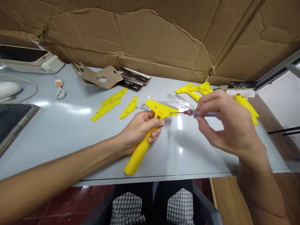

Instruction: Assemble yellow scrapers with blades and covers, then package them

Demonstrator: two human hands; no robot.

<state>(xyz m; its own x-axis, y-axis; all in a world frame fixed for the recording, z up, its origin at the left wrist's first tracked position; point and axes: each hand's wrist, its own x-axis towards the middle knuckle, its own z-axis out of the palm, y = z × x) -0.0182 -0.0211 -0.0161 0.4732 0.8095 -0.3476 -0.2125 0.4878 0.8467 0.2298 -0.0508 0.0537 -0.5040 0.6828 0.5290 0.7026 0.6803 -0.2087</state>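
My left hand (146, 127) is wrapped round the neck of a yellow scraper (138, 156), whose handle slants down toward the table's front edge. A metal blade runs along the top of its head. Between thumb and fingers, my right hand (225, 122) grips a screwdriver (193, 112) with a clear handle and red collar. The thin shaft points left, its tip at a screw or hole on the right side of the scraper head. Behind the head lie small screws (144, 107) and several loose metal blades (180, 100).
Yellow blade covers (106, 109) lie left of the screws. More yellow scrapers (194, 89) rest at the back right, beside yellow handles (247, 107) and a printed card (242, 88). Folded cardboard packaging (100, 76) stands at the back. A dark-screened device (16, 122) is at the left edge.
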